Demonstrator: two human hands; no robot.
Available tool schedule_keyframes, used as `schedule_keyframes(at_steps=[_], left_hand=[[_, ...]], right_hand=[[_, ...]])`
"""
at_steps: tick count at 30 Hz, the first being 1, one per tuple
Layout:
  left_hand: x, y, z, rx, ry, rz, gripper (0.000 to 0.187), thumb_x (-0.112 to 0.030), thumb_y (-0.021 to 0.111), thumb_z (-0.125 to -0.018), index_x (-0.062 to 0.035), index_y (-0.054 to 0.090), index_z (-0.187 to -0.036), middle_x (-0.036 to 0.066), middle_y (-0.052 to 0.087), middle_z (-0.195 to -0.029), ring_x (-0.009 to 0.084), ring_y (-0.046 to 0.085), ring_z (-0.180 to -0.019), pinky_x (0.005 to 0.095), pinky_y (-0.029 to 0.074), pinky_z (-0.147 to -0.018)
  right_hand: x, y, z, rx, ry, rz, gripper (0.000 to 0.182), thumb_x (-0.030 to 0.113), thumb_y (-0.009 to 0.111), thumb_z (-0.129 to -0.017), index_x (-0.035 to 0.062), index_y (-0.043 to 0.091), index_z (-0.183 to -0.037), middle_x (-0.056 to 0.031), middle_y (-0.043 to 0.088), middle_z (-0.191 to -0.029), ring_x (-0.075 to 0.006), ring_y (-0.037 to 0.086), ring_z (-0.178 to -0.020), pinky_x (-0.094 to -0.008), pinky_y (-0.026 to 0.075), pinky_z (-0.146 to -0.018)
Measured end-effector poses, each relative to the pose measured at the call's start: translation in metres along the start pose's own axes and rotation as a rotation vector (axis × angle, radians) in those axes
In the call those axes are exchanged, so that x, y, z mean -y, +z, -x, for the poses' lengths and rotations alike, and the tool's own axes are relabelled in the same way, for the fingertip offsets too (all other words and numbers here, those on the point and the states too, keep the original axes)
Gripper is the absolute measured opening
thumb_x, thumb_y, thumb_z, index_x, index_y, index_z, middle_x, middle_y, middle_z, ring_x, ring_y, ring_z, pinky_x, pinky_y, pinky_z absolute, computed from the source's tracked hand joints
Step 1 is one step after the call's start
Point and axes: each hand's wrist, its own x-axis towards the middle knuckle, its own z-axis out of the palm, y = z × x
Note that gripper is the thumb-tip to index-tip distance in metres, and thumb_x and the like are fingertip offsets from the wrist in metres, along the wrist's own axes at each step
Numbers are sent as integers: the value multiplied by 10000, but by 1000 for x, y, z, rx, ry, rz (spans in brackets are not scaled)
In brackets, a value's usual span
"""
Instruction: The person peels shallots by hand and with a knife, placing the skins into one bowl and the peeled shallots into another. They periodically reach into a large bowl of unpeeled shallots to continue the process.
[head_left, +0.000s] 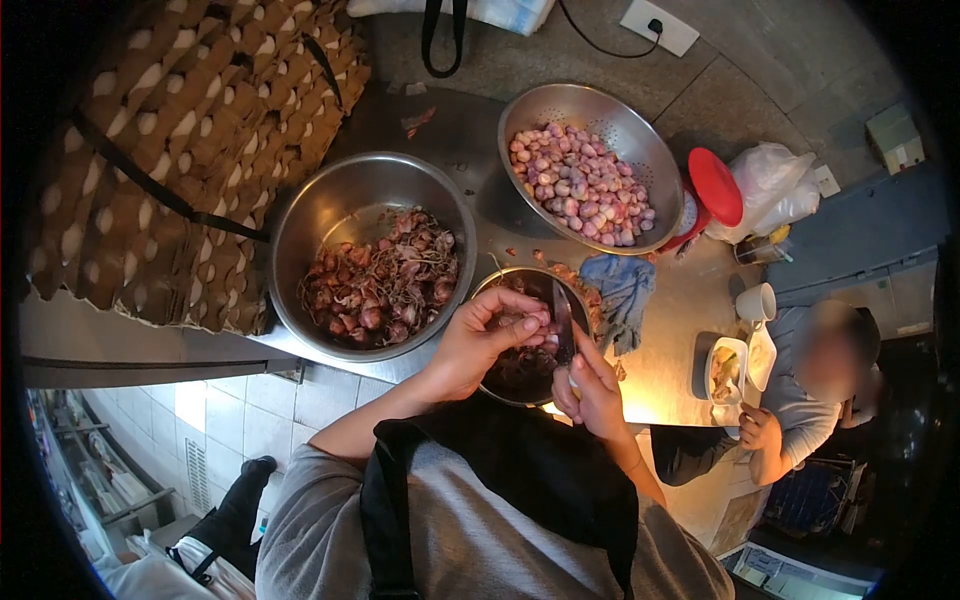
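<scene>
My left hand [488, 338] pinches a small pink shallot [541, 318] between thumb and fingers. In my right hand [594, 390] is a knife [563, 325], its blade pointing away from me and close to the shallot. Both hands are over a smaller metal bowl [503, 390] with dark peelings inside, partly hidden by my hands. To the left stands a large steel bowl [290, 310] holding unpeeled shallots [375, 275] with dry skins and roots. A tilted steel colander [565, 97] beyond holds many peeled shallots [580, 185].
Stacked egg trays [180, 160] rise at the left. A blue-grey glove [620, 290] lies right of the small bowl. Farther right are a red scale [712, 190], plastic bags [770, 180], a white cup [756, 302] and a food container [726, 370]. A seated person [800, 400] is at the table's right end.
</scene>
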Motion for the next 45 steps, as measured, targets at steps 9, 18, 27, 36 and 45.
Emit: schedule_keyframes(at_steps=[9,18,27,36,45], left_hand=[[4,3,5,-40,201,-289,280,46,600,-757,-41,430,-961,57,547,-956,111,540,-869,249,447,-797],[8,0,1,10,285,-328,275,45,581,-774,-37,425,-986,74,551,-969,120,547,-908,243,457,-788],[0,5,-1,52,-24,161,242,-2,534,-822,-21,449,-1048,104,530,-1047,152,552,-945,286,474,-813],[3,0,0,-2,5,-26,248,-78,550,-833,-15,494,-1067,65,579,-974,116,557,-901,247,472,-776],[-5,0,-1,26,-50,129,300,-72,516,-849,-45,488,-1146,63,568,-1040,118,537,-956,249,429,-830]], right_hand=[[-10,8,-3,-48,-69,153,452,155,362,-914,58,239,-1338,23,399,-596,-33,330,-443,-157,285,-419],[-11,5,-3,-146,-142,207,389,146,370,-918,24,339,-1286,43,395,-632,-20,310,-478,-159,244,-445],[-9,-2,-10,-222,-128,156,389,136,372,-912,10,338,-1279,21,370,-556,-45,324,-441,-177,256,-406],[-8,-2,-5,-157,-154,202,400,162,382,-920,24,328,-1291,49,355,-615,-23,300,-476,-161,244,-434],[4,-3,-8,-269,-178,243,411,130,365,-919,32,295,-1312,61,358,-610,-25,301,-485,-157,251,-443]])
